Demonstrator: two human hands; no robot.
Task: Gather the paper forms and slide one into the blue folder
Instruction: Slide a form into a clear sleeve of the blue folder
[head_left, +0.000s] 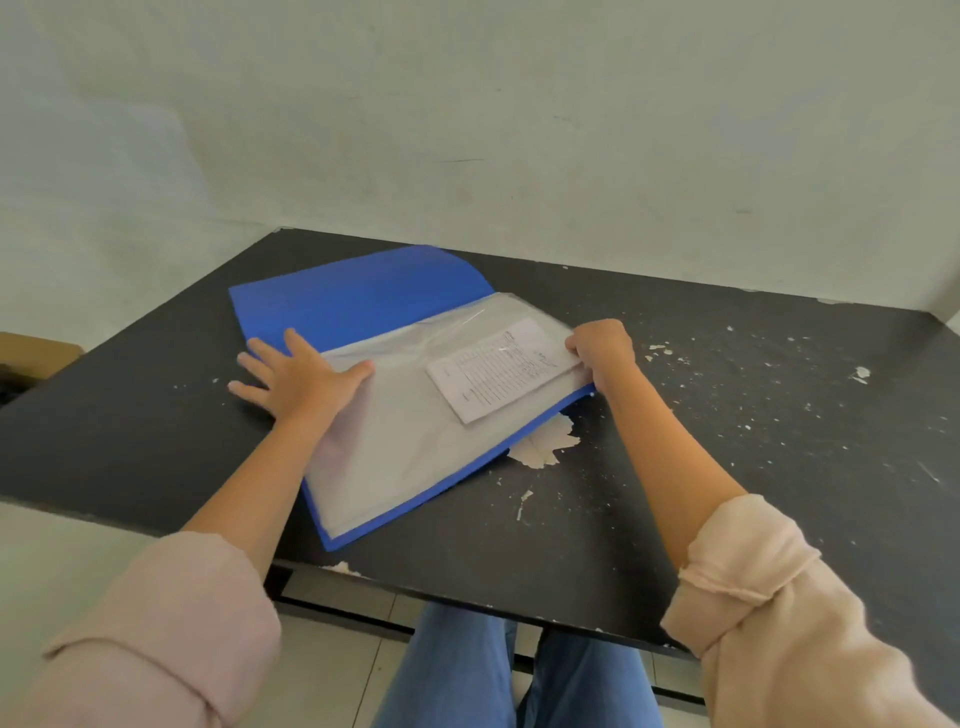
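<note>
A blue folder lies open on a dark tabletop whose surface is chipped, with pale flecks and one larger bare patch showing just beside the folder's near right edge. The folder's cover is turned back toward the wall, and its clear plastic sleeves face up. A printed paper form sits on the right part of the sleeves, tilted, seemingly under the top clear sheet, though whether it is fully inside cannot be told. The left hand rests flat with fingers spread, its palm on the left edge of the sleeves and its fingertips on the blue cover and the tabletop; its grip is open, holding nothing. The right hand is curled at the right edge of the folder, its grip closed on the edge of the plastic sleeve right beside the form's far corner. Both forearms come out of rolled-up pale pink sleeves, and blue trousers show below the tabletop's near edge.
</note>
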